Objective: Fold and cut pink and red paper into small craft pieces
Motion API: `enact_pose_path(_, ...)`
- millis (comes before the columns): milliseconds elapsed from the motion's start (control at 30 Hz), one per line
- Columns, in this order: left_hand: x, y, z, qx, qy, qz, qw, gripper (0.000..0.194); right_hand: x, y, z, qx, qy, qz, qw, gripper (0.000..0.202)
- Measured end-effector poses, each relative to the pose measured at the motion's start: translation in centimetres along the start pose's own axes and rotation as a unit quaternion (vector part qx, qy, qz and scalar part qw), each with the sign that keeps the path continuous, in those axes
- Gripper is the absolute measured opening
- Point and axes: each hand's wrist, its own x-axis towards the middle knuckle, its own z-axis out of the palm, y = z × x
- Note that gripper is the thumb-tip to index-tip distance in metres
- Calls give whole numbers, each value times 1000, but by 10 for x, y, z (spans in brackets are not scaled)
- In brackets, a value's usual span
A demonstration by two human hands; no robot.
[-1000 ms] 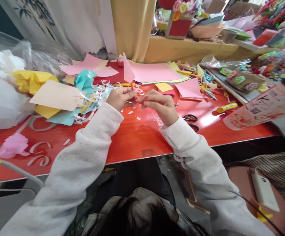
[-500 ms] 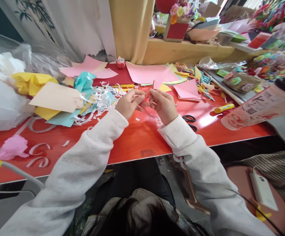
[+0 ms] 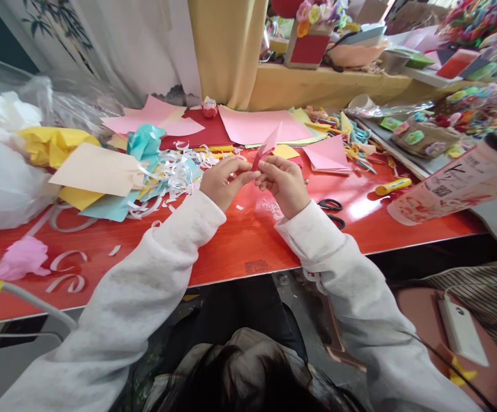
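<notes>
A folded piece of pink paper (image 3: 267, 144) stands up between my hands over the red table (image 3: 231, 252). My left hand (image 3: 226, 180) pinches its lower left side between thumb and fingers. From the other side, my right hand (image 3: 286, 182) grips its lower edge with thumb and fingertips. Part of the paper is hidden behind my fingers. Just right of my right wrist lie black-handled scissors (image 3: 332, 213). Beyond my hands are a large pink sheet (image 3: 252, 126) and a stack of pink squares (image 3: 327, 153).
White paper shreds (image 3: 175, 171), a peach sheet (image 3: 98, 169) and crumpled yellow paper (image 3: 57, 146) lie at left. A yellow glue stick (image 3: 393, 186) and a tilted cup (image 3: 445, 177) are at right. Behind them runs a cluttered ledge (image 3: 312, 80).
The pink paper has turned and now shows as an upright fold between my hands. My left fingers have closed on it, coming nearer my right hand.
</notes>
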Motion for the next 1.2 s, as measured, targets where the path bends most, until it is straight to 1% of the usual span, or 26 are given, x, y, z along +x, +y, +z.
enact_pose_path(100, -1, 0, 1, -14, 10, -14, 1000, 17, 0, 1, 1, -9, 29, -19, 999, 15)
enact_pose_path(167, -1, 0, 3, -42, 21, -41, 998, 12, 1, 2, 2, -13, 41, -23, 999, 16)
enact_pose_path(200, -2, 0, 3, -60, 28, -58, 996, 13, 1, 2, 2, -15, 42, -27, 999, 17)
enact_pose_path(300, -2, 3, 3, -90, 56, -101, 989, 29, 0, 3, 4, -22, 41, -47, 998, 21)
enact_pose_path(367, -2, 6, 2, -91, 71, -112, 987, 32, -1, 4, 5, -33, 47, -57, 997, 23)
enact_pose_path(433, -3, 8, 0, -85, 68, -111, 988, 30, -1, 3, 6, -44, 54, -63, 996, 22)
enact_pose_path(600, -3, 6, -3, -60, 29, -103, 992, 27, -1, 5, 7, -58, 74, -76, 993, 17)
enact_pose_path(667, -3, 4, -2, -51, 30, -106, 993, 26, 0, 8, 7, -69, 79, -80, 991, 15)
enact_pose_path(833, -3, 3, -1, -31, 55, -112, 992, 23, 0, 14, 8, -100, 109, -92, 985, 13)
enact_pose_path(967, -2, 3, -2, -24, 54, -106, 993, 22, -1, 17, 8, -121, 110, -91, 982, 11)
enact_pose_path(1100, -2, -1, -1, -9, 49, -87, 995, 20, -1, 19, 5, -153, 111, -133, 973, 11)
enact_pose_path(1200, -1, -5, 1, -16, 29, -91, 995, 22, -1, 21, 2, -189, 106, -157, 964, 13)
